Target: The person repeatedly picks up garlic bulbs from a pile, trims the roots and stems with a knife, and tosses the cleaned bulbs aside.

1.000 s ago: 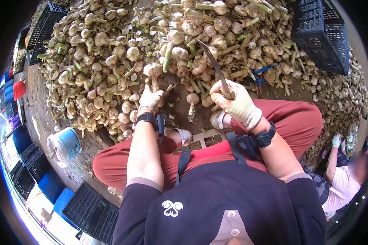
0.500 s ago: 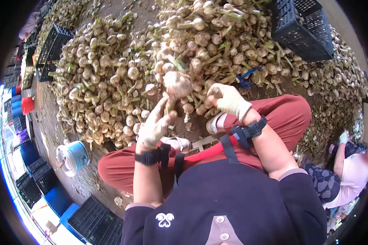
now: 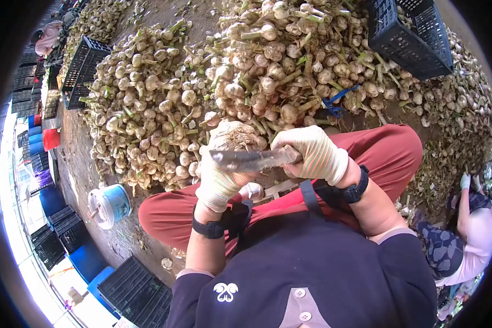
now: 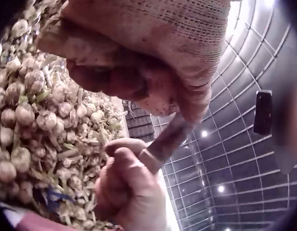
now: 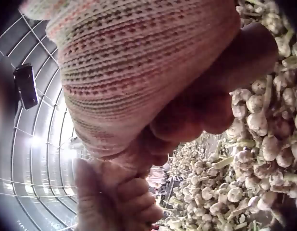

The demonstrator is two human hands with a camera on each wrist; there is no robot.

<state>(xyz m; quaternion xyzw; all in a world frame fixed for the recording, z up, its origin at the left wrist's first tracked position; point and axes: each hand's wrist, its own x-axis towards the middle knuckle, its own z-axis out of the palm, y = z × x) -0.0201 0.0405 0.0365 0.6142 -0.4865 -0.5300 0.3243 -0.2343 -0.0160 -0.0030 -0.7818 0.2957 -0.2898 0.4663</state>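
Note:
My gloved left hand (image 3: 218,185) holds a large garlic bulb (image 3: 234,134), its root side turned up. My gloved right hand (image 3: 316,153) grips a knife, and the dark blade (image 3: 249,160) lies across the front of the left hand, just below the bulb in the head view. In the left wrist view the blade (image 4: 170,139) spans from the right hand (image 4: 131,190) to the left thumb. The right wrist view shows the handle (image 5: 254,53) inside the curled right fingers. The garlic's stem is hidden behind blade and glove.
Heaps of garlic (image 3: 147,109) spread over the ground ahead. A black crate (image 3: 413,38) stands at the right back, another crate (image 3: 85,68) at the left. A white-blue bucket (image 3: 110,206) sits left of my knee. Another person (image 3: 464,240) is at the right.
The left hand has lifted the garlic from near the heap toward my body. The right hand has brought the knife from pointing away to lying across the left hand.

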